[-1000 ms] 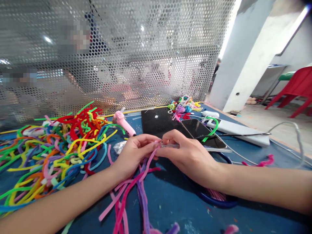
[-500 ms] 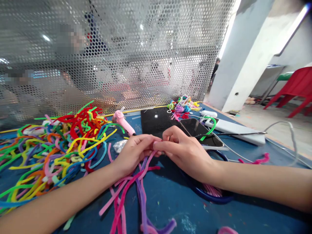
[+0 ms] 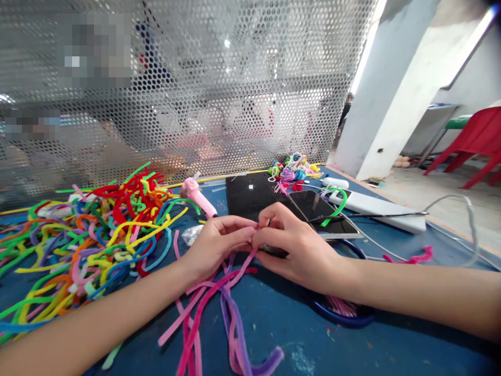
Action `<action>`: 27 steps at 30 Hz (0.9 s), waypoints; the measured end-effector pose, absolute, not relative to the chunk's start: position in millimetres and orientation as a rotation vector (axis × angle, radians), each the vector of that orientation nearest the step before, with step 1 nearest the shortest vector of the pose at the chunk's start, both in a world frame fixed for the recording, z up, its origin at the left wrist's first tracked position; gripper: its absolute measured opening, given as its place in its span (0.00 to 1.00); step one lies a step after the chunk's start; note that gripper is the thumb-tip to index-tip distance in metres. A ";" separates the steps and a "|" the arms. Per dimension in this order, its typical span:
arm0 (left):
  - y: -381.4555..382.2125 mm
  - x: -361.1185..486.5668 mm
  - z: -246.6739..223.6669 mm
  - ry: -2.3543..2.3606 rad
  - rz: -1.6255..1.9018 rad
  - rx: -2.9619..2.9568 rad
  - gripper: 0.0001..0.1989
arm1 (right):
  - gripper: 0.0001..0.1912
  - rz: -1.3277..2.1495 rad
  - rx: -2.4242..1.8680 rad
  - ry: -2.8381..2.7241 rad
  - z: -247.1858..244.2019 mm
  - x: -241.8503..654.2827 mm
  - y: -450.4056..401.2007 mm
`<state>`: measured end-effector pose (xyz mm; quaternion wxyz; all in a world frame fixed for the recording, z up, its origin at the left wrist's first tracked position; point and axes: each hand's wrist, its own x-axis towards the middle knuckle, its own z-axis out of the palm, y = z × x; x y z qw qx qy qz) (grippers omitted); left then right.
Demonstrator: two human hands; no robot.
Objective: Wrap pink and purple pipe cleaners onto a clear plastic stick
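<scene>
Both hands meet above the blue table. My left hand (image 3: 225, 243) is closed, its thumb and fingers pinching the upper ends of fuzzy pipe cleaners. My right hand (image 3: 293, 243) is closed too, thumb and forefinger gripping a pink pipe cleaner (image 3: 249, 261) right beside the left fingertips. Purple pipe cleaners (image 3: 237, 313) and magenta pipe cleaners (image 3: 199, 313) hang or lie below the hands, crossing one another. The fingers hide just how the ends are joined.
On the left spreads a heap of coloured pipe cleaners (image 3: 102, 235). Behind the hands are a pink glue-gun-like tool (image 3: 199, 198), a black flat panel (image 3: 250, 201), a phone (image 3: 319, 209) and a white power strip (image 3: 379, 209). A perforated metal screen (image 3: 219, 104) rises at the back.
My right fingers have shifted slightly and pulled the pink pipe cleaner a little to the right. The purple strands below have swung right. The left hand has barely moved, its thumb a bit lower.
</scene>
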<state>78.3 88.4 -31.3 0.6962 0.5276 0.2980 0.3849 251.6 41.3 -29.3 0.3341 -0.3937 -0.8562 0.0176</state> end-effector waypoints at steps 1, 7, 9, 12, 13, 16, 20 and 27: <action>88.6 78.0 -32.0 0.673 0.862 1.192 0.09 | 0.04 0.061 -1.022 -2.223 -29.8 252.0 42.3; 90.3 75.5 -33.6 0.680 0.868 1.409 0.11 | 0.05 0.092 -1.017 -2.195 -34.4 254.2 47.3; 90.2 74.5 -32.2 0.675 0.876 1.499 0.10 | 0.05 0.140 -1.012 -2.180 -34.8 254.8 47.6; 89.3 73.1 -29.8 0.656 0.880 1.620 0.08 | 0.03 0.234 -1.017 -2.153 -33.5 255.4 47.5; 89.1 72.9 -29.3 0.651 0.877 1.651 0.08 | 0.02 0.264 -1.015 -2.139 -32.8 255.4 47.5; 88.9 73.5 -28.6 0.668 0.885 1.710 0.09 | 0.03 0.347 -0.996 -2.095 -31.0 254.7 48.3; 88.2 75.5 -29.2 0.751 0.901 1.756 0.10 | 0.05 0.391 -1.004 -2.049 -30.1 252.8 49.8; 80.1 70.6 -28.7 0.805 0.935 2.131 0.06 | 0.05 0.310 -0.910 -2.022 -30.0 250.8 47.8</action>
